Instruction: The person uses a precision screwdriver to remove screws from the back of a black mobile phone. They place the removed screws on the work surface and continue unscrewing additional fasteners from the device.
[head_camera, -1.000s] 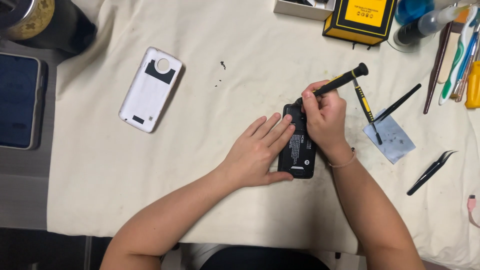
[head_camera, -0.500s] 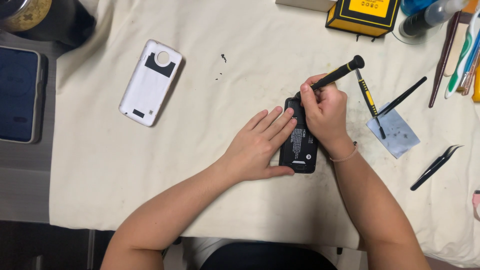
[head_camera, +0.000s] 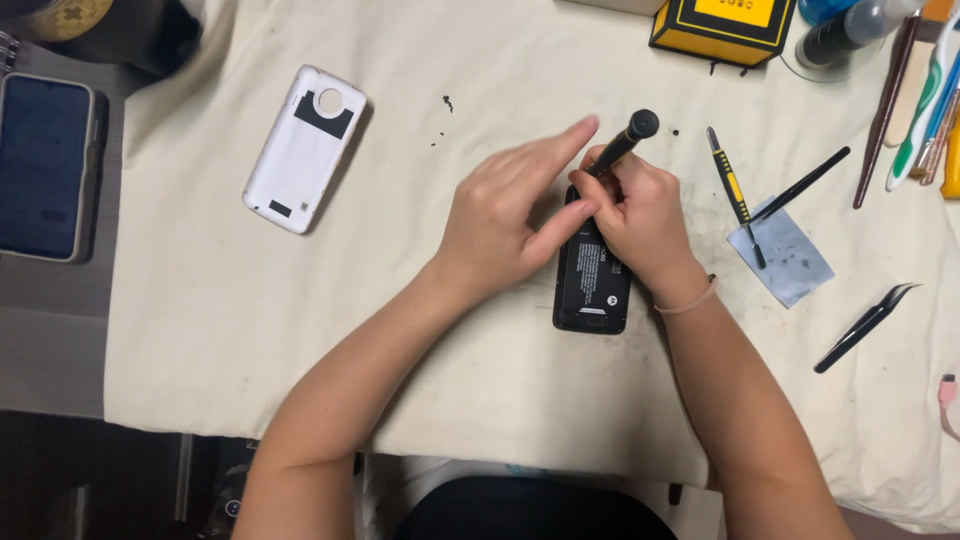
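Head view shows a black phone (head_camera: 592, 280) with its back cover off, lying flat on the cream cloth (head_camera: 400, 330) that covers the counter, near the middle. The right hand (head_camera: 640, 215) is over the upper end of the phone, its fingers closed around a black screwdriver (head_camera: 622, 143) which tilts up and to the right; the tip is hidden behind the fingers. The left hand (head_camera: 510, 215) is just beside it on the left, fingers loosely spread and holding nothing, the thumb lying over the phone's upper left part and the index finger pointing toward the screwdriver handle. To the left, well apart, lies a white back cover (head_camera: 303, 148). Some tiny dark screws (head_camera: 446, 103) lie above the hands. On the right are a yellow-black tool (head_camera: 732, 190), a thin black tool (head_camera: 800, 184), a grey pad (head_camera: 785, 255) and black tweezers (head_camera: 862, 327).
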